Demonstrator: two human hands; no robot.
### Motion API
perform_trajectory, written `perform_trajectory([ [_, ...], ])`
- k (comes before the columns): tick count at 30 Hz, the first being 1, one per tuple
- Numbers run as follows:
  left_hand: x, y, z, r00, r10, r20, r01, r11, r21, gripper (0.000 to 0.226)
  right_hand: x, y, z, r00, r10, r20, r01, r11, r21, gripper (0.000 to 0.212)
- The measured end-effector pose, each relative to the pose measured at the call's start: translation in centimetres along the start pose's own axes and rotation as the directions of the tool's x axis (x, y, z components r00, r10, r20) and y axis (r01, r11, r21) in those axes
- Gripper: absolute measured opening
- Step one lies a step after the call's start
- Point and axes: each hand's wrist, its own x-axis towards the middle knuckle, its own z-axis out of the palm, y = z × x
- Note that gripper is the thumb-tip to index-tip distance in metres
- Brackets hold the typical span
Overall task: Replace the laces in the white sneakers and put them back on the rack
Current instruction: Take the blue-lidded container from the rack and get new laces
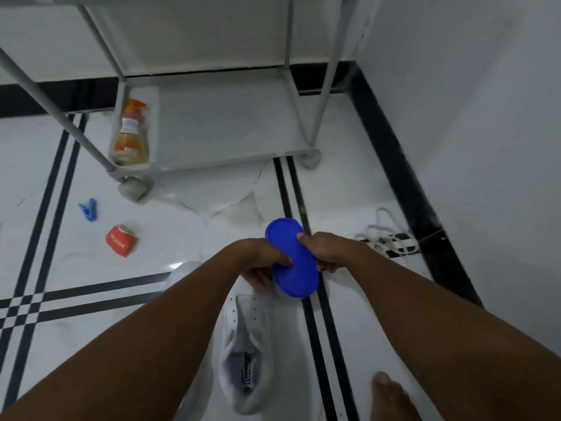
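Both hands, left hand (267,262) and right hand (326,252), grip a blue lid (296,268) above the unlaced sneaker (246,357); loose laces (387,235) nearby could trip bare feet.

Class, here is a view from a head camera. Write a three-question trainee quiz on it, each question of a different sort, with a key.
1. True or false: both hands grip the blue lid.
2. Which item stands on the rack's bottom shelf? A) orange bottle B) red cup C) blue clothes peg
3. Fill in: the loose white laces lie on the ____.

Key: 1 true; 2 A; 3 floor.
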Motion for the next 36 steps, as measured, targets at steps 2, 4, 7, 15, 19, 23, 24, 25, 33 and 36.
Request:
perform_trajectory([
  [2,-0.6,0.3,2.0,1.0,0.002,-0.015,-0.002,1.0,-0.03,0.051,-2.1,0.3,-0.7,0.991,0.098,0.087,-0.094,0.994,-0.047,0.068],
  [4,-1.6,0.2,4.6,1.0,-0.008,0.0,0.008,1.0,-0.015,0.046,-4.2,1.0,-0.6,0.975,0.183,0.128,-0.171,0.981,-0.094,0.063],
  [7,-2.0,-0.2,7.9,0.999,-0.006,-0.052,0.005,1.0,-0.015,0.027,-5.9,2.0,-0.2,0.971,0.223,0.086,-0.215,0.972,-0.098,0.054],
  [15,-1.5,-1.3,12.0,0.93,0.22,-0.295,-0.195,0.974,0.112,0.049,-5.6,3.2,1.7,0.962,-0.036,-0.269,-0.053,0.947,-0.316,0.075],
  [19,-0.8,-1.7,13.0,0.921,0.213,-0.326,-0.236,0.971,-0.032,0.073,-4.0,3.2,1.5,0.956,-0.141,-0.258,0.039,0.931,-0.362,0.095],
  [23,-0.3,-1.8,14.0,0.897,0.202,-0.394,-0.274,0.952,-0.135,0.085,-3.0,3.1,1.4,0.964,-0.107,-0.242,0.016,0.936,-0.35,0.089],
  [24,0.0,-1.8,14.2,0.893,0.205,-0.401,-0.284,0.947,-0.148,0.086,-2.8,3.1,1.0,0.965,-0.092,-0.247,0.005,0.943,-0.333,0.091],
  [25,0.2,-1.8,14.5,0.893,0.205,-0.401,-0.287,0.945,-0.156,0.087,-2.8,3.1,0.6,0.964,-0.08,-0.254,-0.008,0.945,-0.328,0.094],
  [33,0.7,-1.8,16.0,0.886,0.118,-0.448,-0.273,0.914,-0.3,0.08,-2.7,2.7,0.3,0.914,-0.153,-0.376,0.05,0.962,-0.27,0.085],
  [36,0.5,-1.9,15.9,0.89,0.114,-0.441,-0.245,0.936,-0.253,0.084,-2.7,2.7,0.1,0.934,-0.149,-0.324,0.096,0.98,-0.173,0.076],
])
